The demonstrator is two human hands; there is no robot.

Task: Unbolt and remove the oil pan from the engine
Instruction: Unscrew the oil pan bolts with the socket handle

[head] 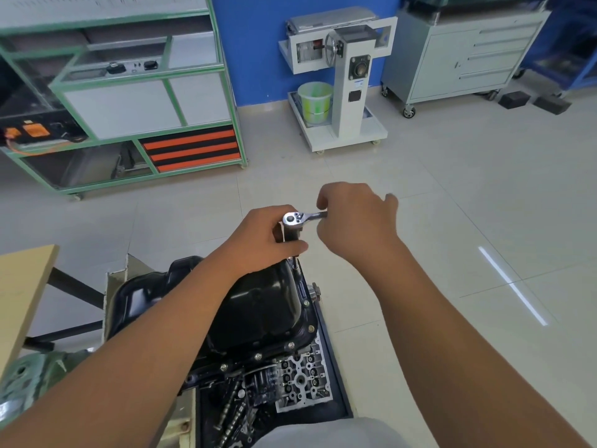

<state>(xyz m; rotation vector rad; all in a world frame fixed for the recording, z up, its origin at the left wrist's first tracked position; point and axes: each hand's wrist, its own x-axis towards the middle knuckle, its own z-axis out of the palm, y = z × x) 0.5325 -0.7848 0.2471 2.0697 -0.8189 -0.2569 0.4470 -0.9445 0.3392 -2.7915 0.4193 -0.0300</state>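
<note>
While the ratchet (295, 218) head is steadied by the left hand (265, 236) and its handle gripped by the right hand (352, 221), the socket could slip off the far-edge bolt (295, 266) of the oil pan (258, 302) if tilted.

An automotive training workshop, by every sign. Pale tiled floor (452, 189) under a blue wall (258, 43). On the left, a green-framed wheeled bench (129, 92) with white panels and orange-and-black drawers (193, 148). Against the wall, a white engine stand on castors (349, 76) with a handwheel, beside a pale green bucket (315, 100). To the right, a grey roller tool cabinet (468, 59) with drawers. In the foreground, an upturned engine with its black oil pan (258, 302) on top, a ratchet wrench (297, 218) above it, loose engine parts (303, 379) beside it.
</note>
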